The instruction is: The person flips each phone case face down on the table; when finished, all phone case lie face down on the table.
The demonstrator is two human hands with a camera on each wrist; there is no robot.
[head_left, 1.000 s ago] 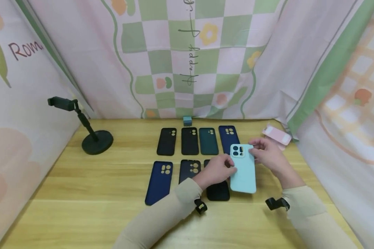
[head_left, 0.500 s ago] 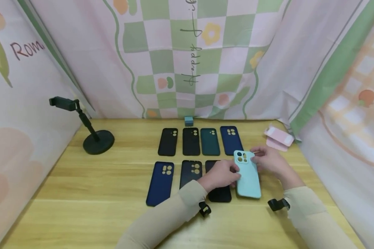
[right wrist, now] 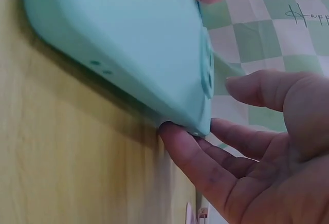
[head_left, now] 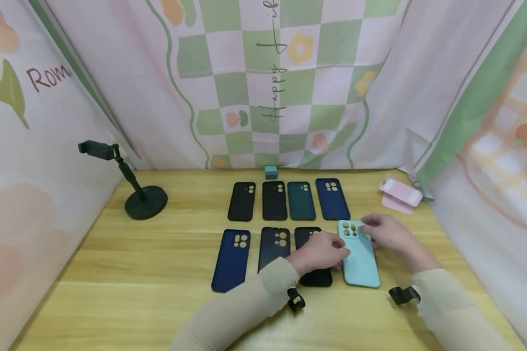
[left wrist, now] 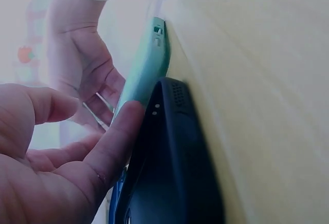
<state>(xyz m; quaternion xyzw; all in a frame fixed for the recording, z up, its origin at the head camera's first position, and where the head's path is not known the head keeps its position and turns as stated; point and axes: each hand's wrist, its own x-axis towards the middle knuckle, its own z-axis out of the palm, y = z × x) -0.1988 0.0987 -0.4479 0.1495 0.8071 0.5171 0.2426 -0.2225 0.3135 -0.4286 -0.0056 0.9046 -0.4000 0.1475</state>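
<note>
A mint-green phone case point(head_left: 362, 262), camera cutouts at its far end, lies back up at the right end of the near row. My left hand point(head_left: 318, 251) is over a black phone case point(head_left: 317, 278), partly covering it. In the left wrist view, one finger touches the side of the mint-green case point(left wrist: 146, 62), while the thumb is apart from it. My right hand point(head_left: 390, 235) is at the case's far right corner. Fingers of this hand touch the edge of the mint-green case point(right wrist: 128, 39) in the right wrist view, with the thumb off its surface.
More phone cases, including a blue one point(head_left: 231, 263) and a dark green one point(head_left: 301, 201), lie in two rows. A black phone stand point(head_left: 146, 202) is at the left, a small blue block point(head_left: 271, 172) at the back, and a folded pink piece point(head_left: 399, 192) at the back right.
Both hands have brought the mint-green case down and to the right, from above the table onto it beside the near row. Both thumbs have come off it.
</note>
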